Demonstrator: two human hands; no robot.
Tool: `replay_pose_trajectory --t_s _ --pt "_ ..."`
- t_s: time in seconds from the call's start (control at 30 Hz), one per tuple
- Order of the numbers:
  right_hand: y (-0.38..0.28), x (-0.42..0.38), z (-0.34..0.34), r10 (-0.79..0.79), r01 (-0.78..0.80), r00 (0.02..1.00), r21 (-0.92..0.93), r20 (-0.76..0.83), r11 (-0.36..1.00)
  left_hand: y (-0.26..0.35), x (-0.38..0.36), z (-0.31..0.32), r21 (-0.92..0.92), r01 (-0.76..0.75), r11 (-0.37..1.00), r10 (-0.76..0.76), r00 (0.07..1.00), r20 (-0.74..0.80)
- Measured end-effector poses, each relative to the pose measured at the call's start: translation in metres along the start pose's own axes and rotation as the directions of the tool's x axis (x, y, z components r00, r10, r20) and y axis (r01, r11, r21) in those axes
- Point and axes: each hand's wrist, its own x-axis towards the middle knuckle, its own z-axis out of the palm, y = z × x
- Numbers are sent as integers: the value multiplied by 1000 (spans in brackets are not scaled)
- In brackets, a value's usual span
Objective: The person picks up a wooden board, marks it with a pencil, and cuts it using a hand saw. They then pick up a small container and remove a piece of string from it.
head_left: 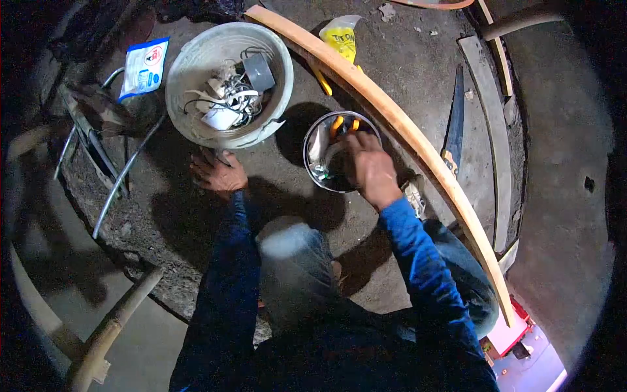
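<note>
A: Far left?
B: A white-and-blue printed packet (pixel 144 68) lay on the dirt floor (pixel 287 170). Beside it stood a wide, round, pale grey basin (pixel 185 108) holding a grey box-shaped piece (pixel 259 72) and tangled wires (pixel 243 103).
A: Left hand?
B: The left hand (pixel 221 175) was at the basin's near edge, fingers released and spread. Contact with the rim could not be told.
A: And the small vessel?
B: The small round container (pixel 305 153), dark inside with a light rim, stood on the floor right of the basin. An orange-handled tool (pixel 337 125) showed inside.
A: Right hand?
B: The right hand (pixel 373 168) reached over its right side, fingers bent down into it; grasp could not be told, fingertips hidden.
A: Further right?
B: A long, light-brown wooden strip (pixel 392 117), then a dark-bladed saw (pixel 455 124).
</note>
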Motion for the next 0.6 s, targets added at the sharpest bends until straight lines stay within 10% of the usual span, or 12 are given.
replay_pose_trajectory --t_s 0.1,0.33,0.6 --pt "-5 5 30 -183 161 980 -219 -82 962 -2 -4 -2 -31 6 1000 -7 1000 -14" --pt "6 0 -2 -34 66 989 -221 147 973 -1 -2 -4 -4 25 1000 -24 999 38" --pt "32 -78 -91 483 -326 868 602 -115 729 -3 -5 1 -19 16 1000 -15 1000 17"
